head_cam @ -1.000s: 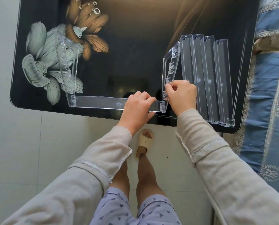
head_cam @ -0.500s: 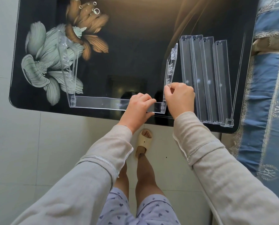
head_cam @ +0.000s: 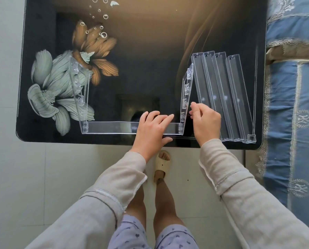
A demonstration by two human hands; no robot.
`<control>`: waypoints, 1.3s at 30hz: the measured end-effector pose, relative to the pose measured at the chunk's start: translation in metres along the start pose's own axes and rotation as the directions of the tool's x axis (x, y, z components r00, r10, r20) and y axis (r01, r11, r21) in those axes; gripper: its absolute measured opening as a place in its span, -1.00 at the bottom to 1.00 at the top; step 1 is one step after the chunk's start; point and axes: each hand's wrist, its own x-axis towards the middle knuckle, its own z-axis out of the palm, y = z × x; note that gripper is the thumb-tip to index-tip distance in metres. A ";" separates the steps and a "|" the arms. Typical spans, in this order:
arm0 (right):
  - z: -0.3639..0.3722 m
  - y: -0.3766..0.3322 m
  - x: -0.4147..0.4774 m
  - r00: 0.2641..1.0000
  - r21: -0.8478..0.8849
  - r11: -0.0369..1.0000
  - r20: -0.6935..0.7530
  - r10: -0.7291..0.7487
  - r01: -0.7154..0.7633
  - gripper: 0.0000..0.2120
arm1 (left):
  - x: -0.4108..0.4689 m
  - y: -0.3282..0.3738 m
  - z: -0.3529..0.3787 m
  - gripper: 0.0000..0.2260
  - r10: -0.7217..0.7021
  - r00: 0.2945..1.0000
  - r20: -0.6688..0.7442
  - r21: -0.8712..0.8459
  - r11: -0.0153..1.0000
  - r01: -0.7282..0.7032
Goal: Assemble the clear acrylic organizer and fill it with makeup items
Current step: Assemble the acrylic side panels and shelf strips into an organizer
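A clear acrylic frame stands on the black glass table. Its low front strip joins an upright left side panel and an upright right side panel. My left hand lies over the right end of the front strip, fingers spread on its top edge and thumb at the table's rim. My right hand hovers just right of the right side panel, fingers loosely curled and apart from it, holding nothing. Several loose clear acrylic strips lie side by side behind my right hand. No makeup items are in view.
The table carries a printed flower pattern on its left. A blue patterned bedspread borders the table's right edge. Pale floor tiles lie to the left and below, with my legs and a beige slipper under the near edge.
My right hand has let go of the right side panel and drawn slightly away to the right. My left hand has flattened over the front strip. The camera has moved closer.
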 end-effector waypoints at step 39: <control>-0.049 -0.085 -0.015 0.920 0.080 0.924 0.091 -0.380 0.374 -0.93 | -0.049 -0.111 -0.116 -0.61 -0.784 0.590 0.195 -0.510 0.433 0.743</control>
